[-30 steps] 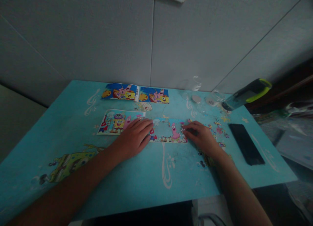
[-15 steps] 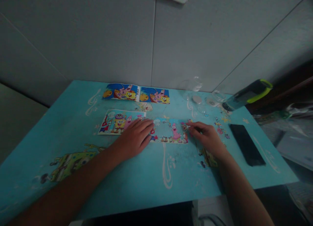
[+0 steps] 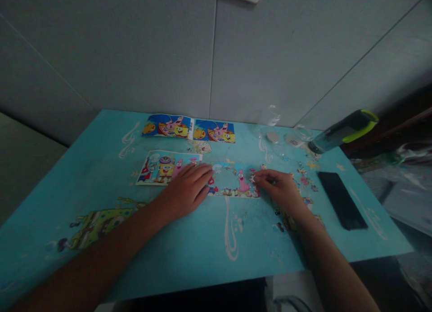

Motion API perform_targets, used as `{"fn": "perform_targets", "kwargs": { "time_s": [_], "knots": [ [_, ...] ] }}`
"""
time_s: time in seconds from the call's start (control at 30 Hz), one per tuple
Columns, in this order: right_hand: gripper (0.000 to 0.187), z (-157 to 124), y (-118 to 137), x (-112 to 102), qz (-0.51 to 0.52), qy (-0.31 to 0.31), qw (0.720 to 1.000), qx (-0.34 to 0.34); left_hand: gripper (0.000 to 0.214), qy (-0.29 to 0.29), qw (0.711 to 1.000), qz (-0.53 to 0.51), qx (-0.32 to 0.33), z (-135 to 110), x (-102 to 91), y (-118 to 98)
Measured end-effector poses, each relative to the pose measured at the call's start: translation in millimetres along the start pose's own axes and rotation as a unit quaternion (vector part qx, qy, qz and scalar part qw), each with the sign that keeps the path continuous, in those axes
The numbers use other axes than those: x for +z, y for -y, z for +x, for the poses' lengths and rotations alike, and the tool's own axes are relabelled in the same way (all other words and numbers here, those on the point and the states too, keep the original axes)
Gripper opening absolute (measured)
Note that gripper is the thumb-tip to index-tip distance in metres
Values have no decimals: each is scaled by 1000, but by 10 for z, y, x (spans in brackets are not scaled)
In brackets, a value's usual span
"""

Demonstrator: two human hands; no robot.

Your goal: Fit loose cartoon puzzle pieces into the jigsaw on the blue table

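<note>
I see right hand (image 3: 278,188) shifted away from table's (image 3: 189,258) right edge, to puzzle (image 3: 242,181), fingertips near-pinched, hold unclear; left hand (image 3: 189,188) flat, gripping nothing; middle unfilled.

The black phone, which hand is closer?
The right hand, left of the black phone, at the right end of the puzzle; the left hand is farther left, at its other end.

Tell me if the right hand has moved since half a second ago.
Yes: the right hand has shifted slightly left, away from the black phone.
</note>
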State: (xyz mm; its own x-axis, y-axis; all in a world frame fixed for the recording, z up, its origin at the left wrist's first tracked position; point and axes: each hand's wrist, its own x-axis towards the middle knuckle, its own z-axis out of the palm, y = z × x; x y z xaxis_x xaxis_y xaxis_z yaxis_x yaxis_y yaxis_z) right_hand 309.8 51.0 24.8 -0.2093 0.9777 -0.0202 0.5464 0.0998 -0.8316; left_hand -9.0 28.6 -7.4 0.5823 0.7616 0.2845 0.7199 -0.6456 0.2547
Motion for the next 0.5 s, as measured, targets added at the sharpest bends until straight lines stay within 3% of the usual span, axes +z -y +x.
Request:
{"fn": "perform_targets", "kwargs": {
  "time_s": [0.17,0.5],
  "knots": [
    [24,14,-2,17,-29,15,999,-21,43,-1,1000,-10,-3,-1,-4,1],
    [26,21,-64,73,-91,-13,995,-45,42,-1,1000,-7,0,1,-5,0]
  ]
}}
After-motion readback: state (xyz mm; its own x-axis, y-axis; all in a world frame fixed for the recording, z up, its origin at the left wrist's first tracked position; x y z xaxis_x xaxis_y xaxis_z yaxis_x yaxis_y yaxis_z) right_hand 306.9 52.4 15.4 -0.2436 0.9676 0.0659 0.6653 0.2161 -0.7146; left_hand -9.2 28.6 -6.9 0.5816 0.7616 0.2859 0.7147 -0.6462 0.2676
